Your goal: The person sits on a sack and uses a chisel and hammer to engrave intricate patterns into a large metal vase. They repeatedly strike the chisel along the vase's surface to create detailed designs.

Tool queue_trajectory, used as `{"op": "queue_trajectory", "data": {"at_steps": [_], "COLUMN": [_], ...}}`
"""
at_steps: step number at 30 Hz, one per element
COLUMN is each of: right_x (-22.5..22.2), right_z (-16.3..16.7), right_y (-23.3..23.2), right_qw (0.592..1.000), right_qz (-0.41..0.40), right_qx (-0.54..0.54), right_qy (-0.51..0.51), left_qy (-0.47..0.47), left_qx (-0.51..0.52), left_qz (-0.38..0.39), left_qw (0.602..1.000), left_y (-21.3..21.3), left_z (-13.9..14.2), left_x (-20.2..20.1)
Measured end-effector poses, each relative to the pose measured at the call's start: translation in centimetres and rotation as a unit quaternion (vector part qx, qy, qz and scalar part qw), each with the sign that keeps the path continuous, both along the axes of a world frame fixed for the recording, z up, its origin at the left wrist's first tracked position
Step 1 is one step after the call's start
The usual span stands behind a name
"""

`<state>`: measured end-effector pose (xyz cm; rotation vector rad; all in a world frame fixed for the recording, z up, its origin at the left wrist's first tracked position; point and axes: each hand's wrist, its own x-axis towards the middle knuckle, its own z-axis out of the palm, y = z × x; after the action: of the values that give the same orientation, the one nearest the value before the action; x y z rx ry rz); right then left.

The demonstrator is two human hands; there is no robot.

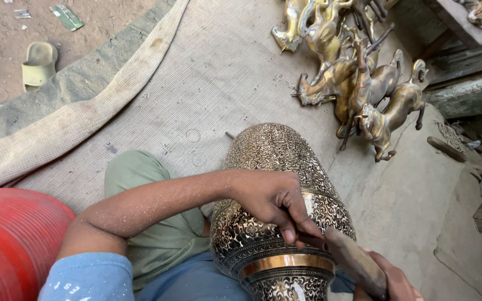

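Observation:
A large brass vase (277, 167) with dense engraved patterns lies tilted across my lap, its banded neck toward me. My left hand (271, 200) rests on the vase's shoulder, fingers pinched around a thin dark chisel (308, 238) set against the metal. My right hand (394, 281) sits at the bottom edge, gripping a wooden mallet (352, 259) whose head is close to the chisel's end. Fine metal dust speckles my left forearm.
Several brass horse figurines (358, 83) lie heaped at the upper right on the woven mat (207, 83). A red ribbed cushion (12, 239) is at the lower left. A green sandal (37, 64) lies on the dirt floor. Wooden planks (464, 33) and rubble line the right side.

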<state>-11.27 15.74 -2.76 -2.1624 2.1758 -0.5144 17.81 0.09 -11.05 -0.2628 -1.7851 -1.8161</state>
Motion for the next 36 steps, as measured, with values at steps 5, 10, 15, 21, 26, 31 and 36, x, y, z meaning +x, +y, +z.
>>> {"op": "queue_trajectory", "data": {"at_steps": [5, 10, 15, 21, 26, 31, 36], "right_x": [-0.3, -3.5, -9.1, -18.1, -17.3, -13.3, -14.0], "right_z": [0.3, -1.5, -4.2, -8.7, -11.6, -11.1, -10.6], "right_y": [1.3, 0.9, 2.5, 2.2, 3.5, 4.4, 2.9], "right_qw": [0.991, 0.984, 0.987, 0.967, 0.976, 0.993, 0.908], "right_qz": [-0.021, -0.07, -0.09, 0.205, 0.212, 0.039, -0.12], "right_qx": [0.024, -0.062, -0.022, 0.145, 0.054, 0.054, 0.161], "right_qy": [0.126, -0.15, -0.128, -0.038, 0.023, -0.095, -0.369], "left_qy": [-0.016, 0.006, -0.008, -0.045, -0.015, 0.008, 0.223], "left_qx": [-0.07, -0.112, -0.108, -0.137, -0.137, 0.054, 0.51], "left_qz": [0.036, 0.058, 0.024, 0.005, -0.008, 0.202, 0.467], "left_qw": [0.997, 0.992, 0.994, 0.99, 0.99, 0.978, 0.688], "left_y": [0.4, 1.1, 0.8, 0.5, 0.7, 1.4, 2.9], "left_z": [0.9, 1.5, 1.8, 2.2, 2.2, -0.6, -6.4], "left_x": [0.1, -0.6, -0.6, -0.8, -1.1, 0.6, 1.5]}}
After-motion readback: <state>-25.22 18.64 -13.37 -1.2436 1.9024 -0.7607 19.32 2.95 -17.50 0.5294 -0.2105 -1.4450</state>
